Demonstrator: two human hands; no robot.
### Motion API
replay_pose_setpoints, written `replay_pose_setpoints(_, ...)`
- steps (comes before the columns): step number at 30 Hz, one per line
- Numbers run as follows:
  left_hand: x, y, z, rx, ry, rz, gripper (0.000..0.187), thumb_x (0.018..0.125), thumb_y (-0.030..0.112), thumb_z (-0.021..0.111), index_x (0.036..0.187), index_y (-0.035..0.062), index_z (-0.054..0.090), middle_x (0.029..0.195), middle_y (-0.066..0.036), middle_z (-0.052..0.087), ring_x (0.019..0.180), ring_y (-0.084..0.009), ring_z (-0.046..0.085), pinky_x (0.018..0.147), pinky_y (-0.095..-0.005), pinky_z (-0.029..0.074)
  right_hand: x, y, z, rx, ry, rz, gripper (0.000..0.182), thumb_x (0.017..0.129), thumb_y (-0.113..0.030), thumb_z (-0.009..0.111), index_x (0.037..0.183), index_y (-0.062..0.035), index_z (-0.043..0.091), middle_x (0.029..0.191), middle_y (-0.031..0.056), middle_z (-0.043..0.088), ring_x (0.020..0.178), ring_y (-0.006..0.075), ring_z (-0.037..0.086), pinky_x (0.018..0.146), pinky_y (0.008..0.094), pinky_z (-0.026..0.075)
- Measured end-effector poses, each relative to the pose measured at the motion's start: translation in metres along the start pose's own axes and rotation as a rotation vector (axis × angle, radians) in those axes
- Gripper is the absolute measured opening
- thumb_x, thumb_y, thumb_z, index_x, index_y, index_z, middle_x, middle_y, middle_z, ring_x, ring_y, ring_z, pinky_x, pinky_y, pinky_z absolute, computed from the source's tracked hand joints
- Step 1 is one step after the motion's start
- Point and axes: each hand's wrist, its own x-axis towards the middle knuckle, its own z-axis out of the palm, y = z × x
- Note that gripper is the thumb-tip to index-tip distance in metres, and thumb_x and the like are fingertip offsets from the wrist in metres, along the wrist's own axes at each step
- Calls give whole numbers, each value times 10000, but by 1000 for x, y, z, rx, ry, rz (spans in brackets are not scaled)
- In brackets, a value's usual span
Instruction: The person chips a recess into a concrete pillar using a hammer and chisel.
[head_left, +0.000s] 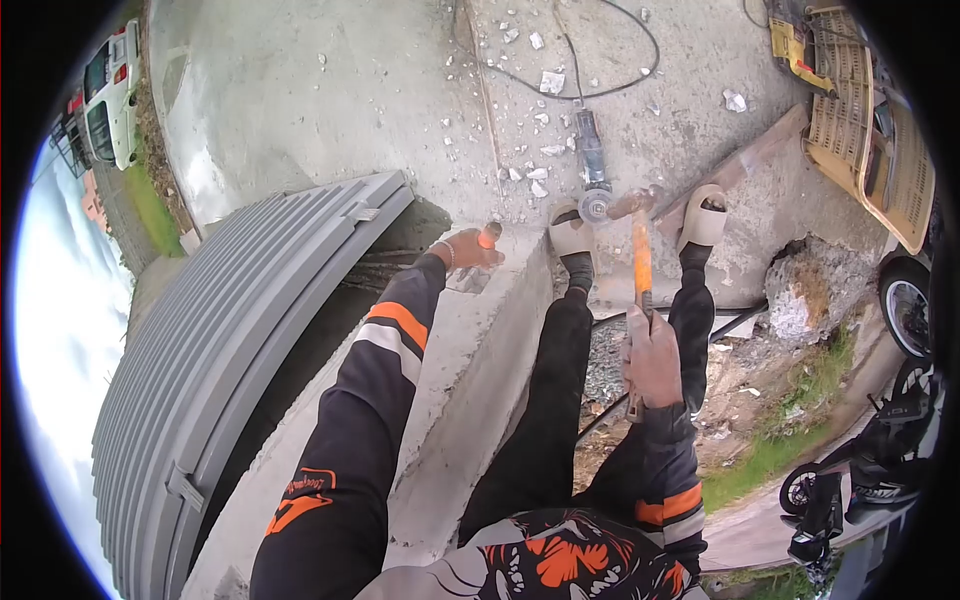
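Observation:
My left hand (pixel 465 250) is closed round a short orange-topped tool (pixel 489 236) that looks like a chisel, at the far end of a concrete wall (pixel 460 350). Its lower end is hidden by the hand. My right hand (pixel 655 360) grips a hammer (pixel 642 265) by its orange and dark handle. The rusty-looking hammer head is slightly blurred, in front of my feet and apart from the left hand. An angle grinder (pixel 590 145) lies on the ground just beyond, its disc beside my left sandal (pixel 571 230).
Concrete chips (pixel 552 82) and a black cable (pixel 655 50) lie on the slab. A grey corrugated metal panel (pixel 270 350) stands to the left. At the right are a yellowish plastic crate (pixel 850 120), a yellow tool (pixel 795 52), a broken concrete lump (pixel 815 290) and a motorcycle (pixel 880 460).

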Motion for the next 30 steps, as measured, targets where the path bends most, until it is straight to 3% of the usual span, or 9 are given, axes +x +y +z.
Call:
replay_pose_setpoints(10, -19, 9, 28, -114, -45, 54, 370, 817, 424, 727, 848, 56, 696, 828, -57, 702, 787, -195, 636, 761, -368, 500, -58, -129, -15, 434, 305, -445, 388, 1025, -477, 543, 897, -118, 475, 590, -26, 380, 393, 61, 320, 359, 230, 269)
replay_pose_setpoints(17, -9, -1, 33, -74, -70, 70, 405, 795, 436, 734, 875, 40, 703, 853, -84, 712, 826, -228, 661, 798, -379, 509, -39, -76, 68, 550, 286, -611, 361, 1053, -426, 493, 917, -98, 424, 602, -25, 382, 416, 73, 310, 387, 259, 293)
replay_pose_setpoints(18, -7, -2, 36, -41, -59, 81, 411, 793, 439, 737, 882, 40, 705, 861, -88, 714, 834, -231, 665, 805, -380, 510, -20, -19, 91, 451, 213, -484, 321, 1050, -355, 505, 924, -65, 446, 605, 55, 482, 430, 195, 460, 441, 335, 408)
replay_pose_setpoints(19, -5, 0, 35, -56, -72, 67, 420, 793, 444, 738, 892, 37, 705, 872, -92, 715, 841, -232, 666, 809, -380, 510, 6, 51, 105, -167, 306, -518, 328, 1034, -337, 516, 956, -19, 496, 668, 173, 582, 582, 363, 611, 584, 431, 508)
replay_pose_setpoints(20, -4, -1, 33, -72, -85, 52, 429, 792, 448, 740, 902, 35, 705, 882, -95, 717, 847, -234, 668, 813, -381, 510, 6, 72, 109, -586, 98, -390, 347, 1015, -328, 528, 991, 18, 532, 748, 257, 620, 767, 481, 633, 737, 498, 514)
replay_pose_setpoints(22, -4, 2, 34, -82, -108, 37, 448, 789, 457, 743, 918, 30, 703, 899, -101, 719, 855, -237, 668, 817, -384, 511, 19, 87, 99, -194, -133, 62, 343, 1022, -351, 513, 1009, -10, 545, 635, 110, 559, 522, 286, 592, 511, 409, 505)
replay_pose_setpoints(23, -5, 2, 30, -77, -110, 36, 459, 788, 462, 745, 924, 26, 700, 905, -103, 719, 855, -239, 668, 816, -386, 510, -6, 25, 79, -47, -182, 218, 342, 1025, -363, 510, 1015, -23, 548, 610, 63, 522, 448, 202, 552, 427, 358, 480)
replay_pose_setpoints(25, -9, 5, 31, -67, -98, 40, 472, 785, 467, 746, 932, 21, 697, 912, -105, 721, 856, -242, 668, 816, -389, 510, -23, -24, 48, 72, -96, 47, 364, 1033, -407, 511, 982, -47, 520, 601, -5, 430, 399, 67, 421, 337, 263, 382)
replay_pose_setpoints(30, -13, 8, 33, -16, -76, 45, 454, 786, 449, 738, 937, 23, 699, 922, -114, 725, 861, -245, 667, 816, -387, 510, -26, -112, 37, 646, 239, -746, 364, 1037, -383, 544, 893, -67, 435, 603, -22, 388, 407, 87, 367, 383, 283, 361)
